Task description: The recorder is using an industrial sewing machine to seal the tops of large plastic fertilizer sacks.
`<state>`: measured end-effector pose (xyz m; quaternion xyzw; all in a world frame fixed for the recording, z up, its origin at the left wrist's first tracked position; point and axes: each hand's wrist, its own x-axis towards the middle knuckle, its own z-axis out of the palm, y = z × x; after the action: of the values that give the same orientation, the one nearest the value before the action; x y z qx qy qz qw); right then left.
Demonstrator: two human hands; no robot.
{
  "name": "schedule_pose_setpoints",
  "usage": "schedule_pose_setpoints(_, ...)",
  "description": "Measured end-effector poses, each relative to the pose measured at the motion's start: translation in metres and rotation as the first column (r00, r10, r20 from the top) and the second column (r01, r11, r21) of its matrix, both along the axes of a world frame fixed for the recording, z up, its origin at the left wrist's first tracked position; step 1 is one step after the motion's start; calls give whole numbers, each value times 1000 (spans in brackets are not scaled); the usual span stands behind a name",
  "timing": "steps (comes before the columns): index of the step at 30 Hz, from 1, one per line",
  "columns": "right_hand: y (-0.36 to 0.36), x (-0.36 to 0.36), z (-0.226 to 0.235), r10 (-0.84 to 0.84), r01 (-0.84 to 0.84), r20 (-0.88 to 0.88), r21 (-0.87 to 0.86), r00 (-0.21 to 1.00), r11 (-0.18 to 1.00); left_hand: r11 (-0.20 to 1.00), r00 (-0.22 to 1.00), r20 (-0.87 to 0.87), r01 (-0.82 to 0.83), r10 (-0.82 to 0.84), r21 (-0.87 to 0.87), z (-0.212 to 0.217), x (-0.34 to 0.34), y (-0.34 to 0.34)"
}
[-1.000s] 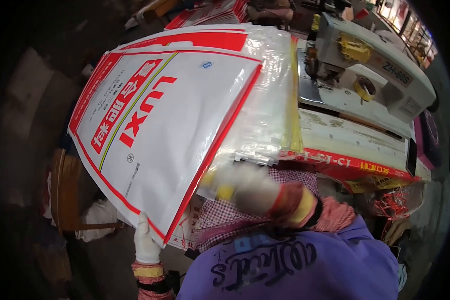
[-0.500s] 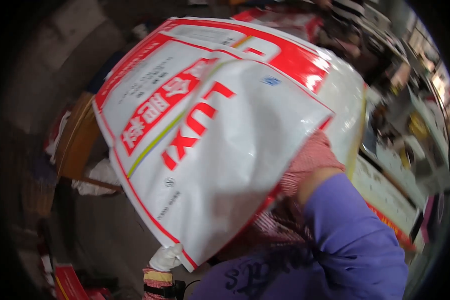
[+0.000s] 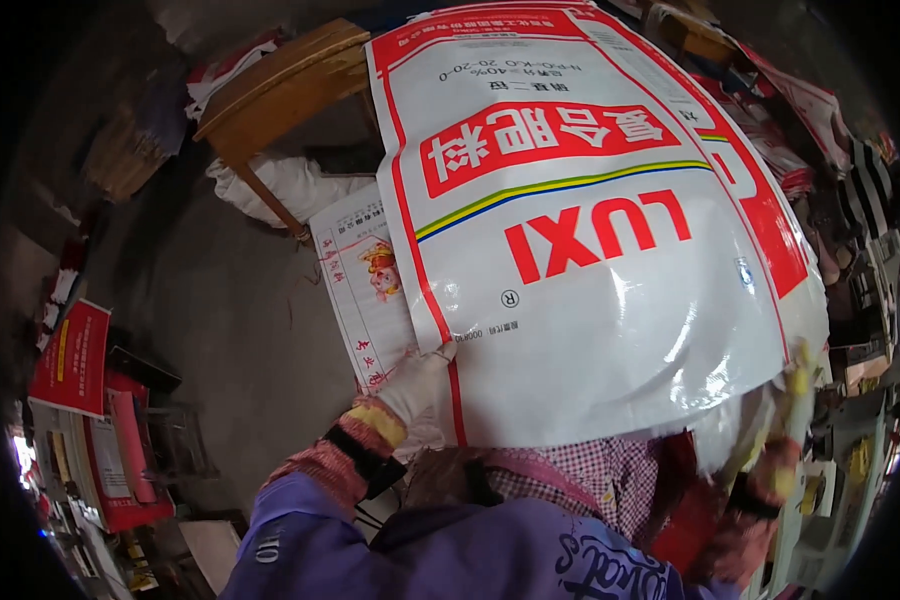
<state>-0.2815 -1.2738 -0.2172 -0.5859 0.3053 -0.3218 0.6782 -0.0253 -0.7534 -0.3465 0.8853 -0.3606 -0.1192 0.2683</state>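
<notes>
A large white woven plastic sack (image 3: pixel 610 290) with red borders and red print lies flat across the middle, its near edge close to my body. My left hand (image 3: pixel 415 385), in a white glove, is closed on the sack's left border near the front. At the front right corner, my gloved right hand (image 3: pixel 792 395) is beside the sack; motion blur hides its fingers. Beneath the left border, another white sheet (image 3: pixel 355 295) with red writing and a colourful figure sticks out.
To the far left stands a wooden bench (image 3: pixel 285 85), with a white crumpled bag (image 3: pixel 280 190) beside its leg. Red printed sacks (image 3: pixel 70 360) are at the left over the grey floor (image 3: pixel 240 320). A person in striped clothing (image 3: pixel 865 200) is at the far right.
The sack has gone from tilted and raised to flat, turning to the right. My left hand has moved up along its border. My right hand has swung out to the front right corner.
</notes>
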Motion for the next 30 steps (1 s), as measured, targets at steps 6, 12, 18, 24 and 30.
schedule_pose_setpoints(6,133,40,-21,121,-92,-162,178,979,980,571,497,-350,-806,794,153,-87,7,89)
schedule_pose_setpoints(12,289,129,-41,425,-583,-400,-531,812,615,466,459,-82,-872,885,146,-101,0,234)
schedule_pose_setpoints(18,281,210,-147,464,-504,-457,40,758,863,282,289,-32,-894,957,349,-142,1,280)
schedule_pose_setpoints(24,220,251,-204,111,-847,-840,-525,531,80,271,208,-219,-907,953,321,-249,-3,287)
schedule_pose_setpoints(30,235,229,-138,49,-800,-949,-233,311,553,471,524,-102,-641,845,606,-255,46,157)
